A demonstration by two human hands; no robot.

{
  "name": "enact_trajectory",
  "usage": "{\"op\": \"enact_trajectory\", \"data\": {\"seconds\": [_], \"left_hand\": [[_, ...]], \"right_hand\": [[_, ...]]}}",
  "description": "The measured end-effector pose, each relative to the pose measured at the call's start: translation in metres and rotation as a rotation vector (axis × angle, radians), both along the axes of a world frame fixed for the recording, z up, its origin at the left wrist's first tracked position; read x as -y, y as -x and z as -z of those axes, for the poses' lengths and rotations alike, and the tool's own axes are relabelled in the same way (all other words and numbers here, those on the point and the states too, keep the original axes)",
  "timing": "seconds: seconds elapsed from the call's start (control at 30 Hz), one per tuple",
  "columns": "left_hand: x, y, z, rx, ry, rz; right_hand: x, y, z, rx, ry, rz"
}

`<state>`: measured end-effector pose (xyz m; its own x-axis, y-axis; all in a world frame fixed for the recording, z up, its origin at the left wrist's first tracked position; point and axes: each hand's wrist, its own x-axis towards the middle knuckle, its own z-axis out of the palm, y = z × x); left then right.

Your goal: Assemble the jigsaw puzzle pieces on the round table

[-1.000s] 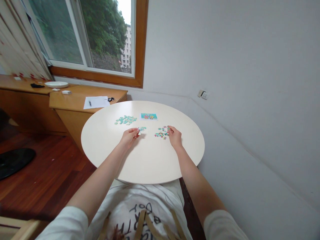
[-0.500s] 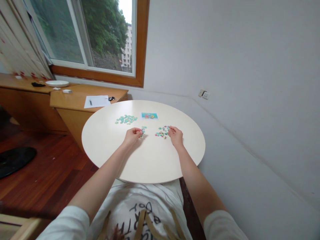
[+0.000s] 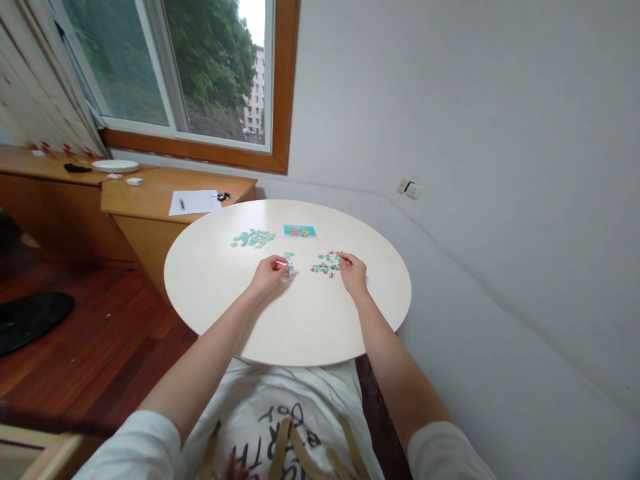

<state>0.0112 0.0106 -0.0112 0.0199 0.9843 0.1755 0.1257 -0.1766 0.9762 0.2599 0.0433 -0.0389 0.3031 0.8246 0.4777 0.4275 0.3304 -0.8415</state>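
My left hand (image 3: pixel 269 273) is closed in a pinch on a small puzzle piece (image 3: pixel 289 268), left of the table's middle. Just beyond its fingertips lies a small cluster of pieces (image 3: pixel 289 255). My right hand (image 3: pixel 353 272) rests at the right edge of a loose pile of colourful puzzle pieces (image 3: pixel 325 267). Its fingers are bent over the pile, and what they touch is partly hidden. Farther back are a spread of green puzzle pieces (image 3: pixel 253 238) on the left and a picture card (image 3: pixel 300 231) with a teal background and cartoon figures.
The round white table (image 3: pixel 300 327) stands near a white wall with a socket (image 3: pixel 412 191). To the left, a wooden cabinet (image 3: pixel 150 193) bears a sheet of paper (image 3: pixel 194 202), keys (image 3: pixel 223 197) and a white plate (image 3: pixel 115 166). A window is above it.
My left hand has shifted slightly, and its pinched piece now sits a little to the right, apart from the small cluster beyond. My right hand stays almost still at the pile.
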Motion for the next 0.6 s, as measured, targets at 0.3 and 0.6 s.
{"op": "enact_trajectory", "data": {"seconds": [0.3, 0.6], "left_hand": [[0.002, 0.000, 0.003, -0.227, -0.048, 0.013], [0.002, 0.001, 0.004, -0.293, -0.038, 0.019]], "right_hand": [[0.009, 0.016, -0.003, 0.170, -0.011, -0.052], [0.009, 0.017, -0.003, 0.155, -0.009, -0.069]]}}
